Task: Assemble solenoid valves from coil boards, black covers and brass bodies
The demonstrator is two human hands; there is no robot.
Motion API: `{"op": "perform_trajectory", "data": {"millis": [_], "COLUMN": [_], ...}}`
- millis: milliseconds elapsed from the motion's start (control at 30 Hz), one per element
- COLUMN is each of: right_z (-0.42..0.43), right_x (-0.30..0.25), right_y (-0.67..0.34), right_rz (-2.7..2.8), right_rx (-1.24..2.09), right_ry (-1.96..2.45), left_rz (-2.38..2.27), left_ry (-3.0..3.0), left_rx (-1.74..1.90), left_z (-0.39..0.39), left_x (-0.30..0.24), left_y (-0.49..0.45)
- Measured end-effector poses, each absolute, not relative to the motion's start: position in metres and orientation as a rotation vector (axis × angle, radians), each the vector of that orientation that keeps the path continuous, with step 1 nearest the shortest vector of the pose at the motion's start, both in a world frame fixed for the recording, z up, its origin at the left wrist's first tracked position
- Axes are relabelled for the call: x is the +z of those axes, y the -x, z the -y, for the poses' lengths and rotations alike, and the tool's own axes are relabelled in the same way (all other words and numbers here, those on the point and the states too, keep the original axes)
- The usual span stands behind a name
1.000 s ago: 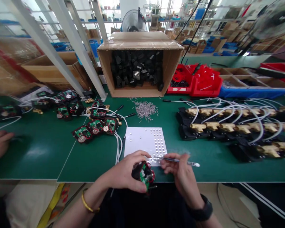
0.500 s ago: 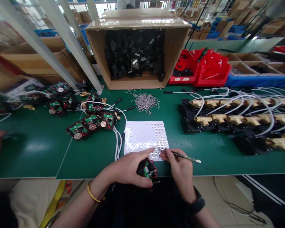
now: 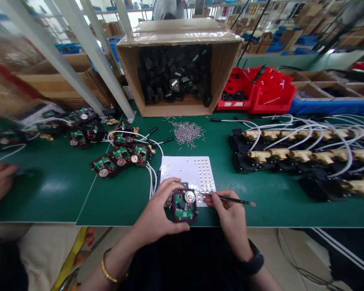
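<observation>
Circuit unit (image 3: 182, 210) held beside slim tool (image 3: 236, 200)

The left hand (image 3: 156, 216) grips the circuit unit by its sides, green board showing, at the near edge of a white sheet (image 3: 185, 173) on the worktop (image 3: 124, 198). The right hand (image 3: 232, 218) pinches the slim tool, its tip pointing left. Small silvery discs (image 3: 204, 173) line the sheet's right side; metal pins (image 3: 188, 133) lie heaped on its far side.

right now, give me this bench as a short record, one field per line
left hand: holding open black unit, circuit board showing
right hand: holding tweezer-like tool
white sheet: small silver pieces, mostly along its right side
behind sheet: pile of metal pins, then cardboard box
right side: brass fittings in rows
far left: another person's hand
</observation>
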State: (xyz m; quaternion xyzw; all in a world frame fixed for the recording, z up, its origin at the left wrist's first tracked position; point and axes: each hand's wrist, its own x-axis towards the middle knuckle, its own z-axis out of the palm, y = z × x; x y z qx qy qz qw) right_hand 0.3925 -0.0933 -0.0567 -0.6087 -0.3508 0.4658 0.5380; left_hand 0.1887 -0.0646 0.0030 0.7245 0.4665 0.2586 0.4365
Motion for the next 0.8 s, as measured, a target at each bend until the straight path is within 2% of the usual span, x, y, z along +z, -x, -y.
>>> {"op": "perform_trajectory", "data": {"millis": [100, 200, 333, 600, 800], "right_z": [0.092, 0.087, 0.080, 0.078, 0.081], "right_x": [-0.051, -0.034, -0.009, -0.006, -0.006], "right_y": [-0.395, -0.395, -0.383, -0.361, -0.358], "right_rz": [0.656, 0.460, 0.471, 0.552, 0.525], "right_rx": [1.197, 1.396, 1.629, 1.546, 1.505], "right_ry": [1.330, 1.128, 0.921, 0.993, 1.007], "left_rz": [-1.307, -1.243, -1.248, -1.369, -1.360], "left_ry": [-1.593, -1.431, -1.418, -1.626, -1.531], "left_rx": [0.878, 1.058, 1.148, 1.073, 1.090], "left_z": [0.073, 0.076, 0.078, 0.081, 0.083], "left_x": [-0.007, -0.025, -0.042, -0.034, -0.034], "left_y": [-0.194, -0.200, -0.203, -0.198, -0.201]}}
